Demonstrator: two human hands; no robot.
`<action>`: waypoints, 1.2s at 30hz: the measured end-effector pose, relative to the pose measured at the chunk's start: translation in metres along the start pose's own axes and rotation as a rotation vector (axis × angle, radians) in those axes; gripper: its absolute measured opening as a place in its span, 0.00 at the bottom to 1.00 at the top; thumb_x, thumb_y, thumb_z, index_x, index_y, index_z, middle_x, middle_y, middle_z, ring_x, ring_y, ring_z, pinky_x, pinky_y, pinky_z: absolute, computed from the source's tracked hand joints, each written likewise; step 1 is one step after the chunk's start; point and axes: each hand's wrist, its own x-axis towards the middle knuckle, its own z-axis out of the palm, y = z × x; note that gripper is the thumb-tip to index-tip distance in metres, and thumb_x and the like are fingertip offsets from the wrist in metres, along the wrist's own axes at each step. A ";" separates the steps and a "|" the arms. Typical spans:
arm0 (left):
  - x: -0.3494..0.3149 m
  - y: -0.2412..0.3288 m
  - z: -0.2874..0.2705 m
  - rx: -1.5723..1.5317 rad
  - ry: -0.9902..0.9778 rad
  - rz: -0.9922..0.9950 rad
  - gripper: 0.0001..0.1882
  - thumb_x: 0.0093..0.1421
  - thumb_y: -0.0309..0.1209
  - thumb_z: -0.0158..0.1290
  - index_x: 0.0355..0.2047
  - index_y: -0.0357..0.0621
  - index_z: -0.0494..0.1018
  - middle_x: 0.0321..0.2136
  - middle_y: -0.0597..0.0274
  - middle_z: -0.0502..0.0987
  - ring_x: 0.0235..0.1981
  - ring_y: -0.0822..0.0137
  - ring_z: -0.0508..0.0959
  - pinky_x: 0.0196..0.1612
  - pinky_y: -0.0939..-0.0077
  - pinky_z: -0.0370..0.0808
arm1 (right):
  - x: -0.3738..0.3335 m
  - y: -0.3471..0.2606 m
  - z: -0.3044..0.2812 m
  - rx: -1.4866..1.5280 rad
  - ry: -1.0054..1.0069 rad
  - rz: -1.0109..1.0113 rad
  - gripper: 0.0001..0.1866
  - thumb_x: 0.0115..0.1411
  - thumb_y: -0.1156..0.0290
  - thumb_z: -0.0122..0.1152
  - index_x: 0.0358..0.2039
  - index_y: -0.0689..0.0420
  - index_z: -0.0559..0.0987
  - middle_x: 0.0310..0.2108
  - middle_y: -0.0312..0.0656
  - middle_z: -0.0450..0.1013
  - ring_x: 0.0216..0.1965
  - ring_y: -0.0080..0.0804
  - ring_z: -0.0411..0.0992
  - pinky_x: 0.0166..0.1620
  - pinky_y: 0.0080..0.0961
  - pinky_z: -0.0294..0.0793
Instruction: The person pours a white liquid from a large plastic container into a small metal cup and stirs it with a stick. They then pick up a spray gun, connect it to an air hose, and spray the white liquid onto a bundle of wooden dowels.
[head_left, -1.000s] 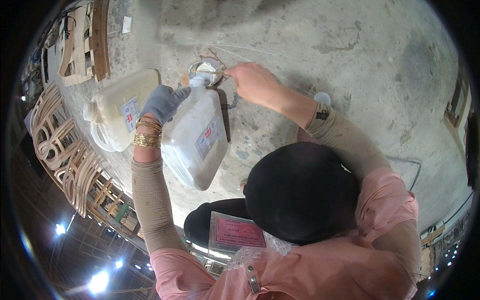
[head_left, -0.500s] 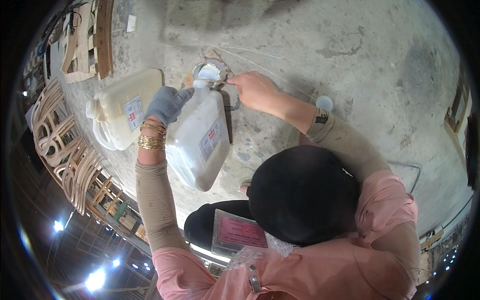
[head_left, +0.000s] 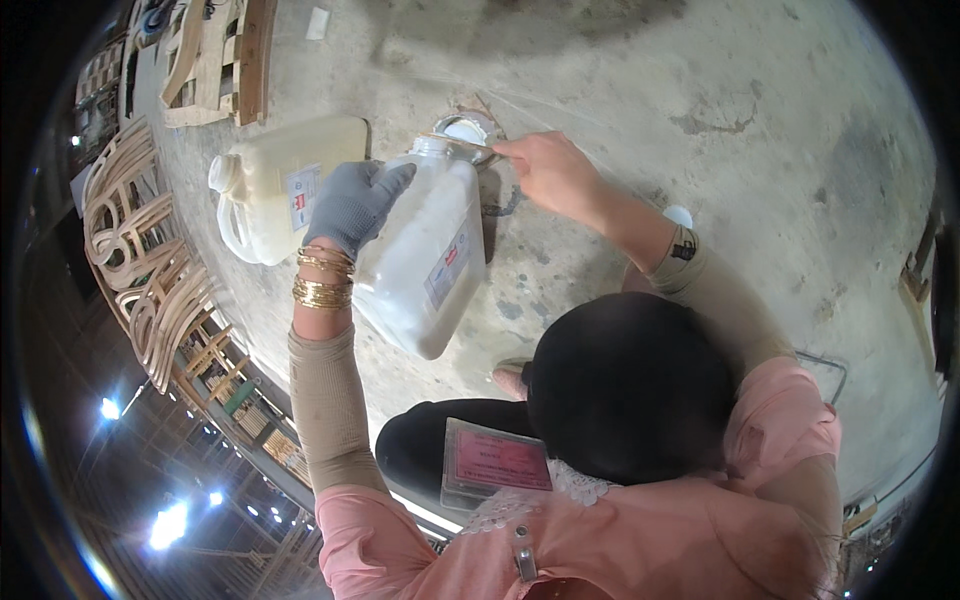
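A white translucent plastic jug (head_left: 425,270) with a label on its side leans in front of me, its open neck pointing away. My left hand (head_left: 355,212), in a grey knitted glove, is closed around the jug's upper left part, where the handle is mostly hidden. Just beyond the neck is a round container (head_left: 484,124) with white contents. My bare right hand (head_left: 553,175) pinches a thin brown stick (head_left: 455,145), which lies across the jug's mouth near the container's rim.
A second jug (head_left: 270,190), with yellowish contents and a white cap, is on the left. On the concrete floor to the right lies a white round lid (head_left: 678,216). Curved wooden pieces (head_left: 130,240) and a wooden pallet (head_left: 215,70) line the left side.
The jug's neck has come out from in front of the container and now shows to its left. The stick has moved over the jug's mouth. The whole view has shifted.
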 end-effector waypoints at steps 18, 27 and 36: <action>-0.065 -0.050 0.013 -0.172 0.249 0.045 0.22 0.48 0.46 0.55 0.17 0.35 0.71 0.09 0.60 0.67 0.11 0.70 0.67 0.18 0.74 0.66 | -0.004 0.015 0.019 -0.338 0.119 -0.132 0.17 0.48 0.80 0.45 0.39 0.57 0.74 0.37 0.47 0.70 0.39 0.45 0.69 0.40 0.38 0.68; -0.125 -0.137 0.028 -0.634 0.463 -0.154 0.12 0.46 0.32 0.57 0.20 0.34 0.70 0.11 0.67 0.67 0.09 0.78 0.64 0.12 0.83 0.62 | -0.038 0.030 0.014 -0.792 0.142 -0.199 0.22 0.49 0.77 0.46 0.47 0.53 0.68 0.31 0.47 0.66 0.29 0.42 0.70 0.31 0.33 0.70; -0.096 -0.169 0.036 -0.619 0.796 0.039 0.12 0.49 0.33 0.55 0.18 0.38 0.69 0.11 0.69 0.65 0.11 0.79 0.64 0.14 0.83 0.61 | -0.073 0.020 -0.010 -0.454 0.392 -0.227 0.16 0.51 0.77 0.45 0.41 0.56 0.74 0.35 0.47 0.71 0.36 0.47 0.69 0.39 0.37 0.68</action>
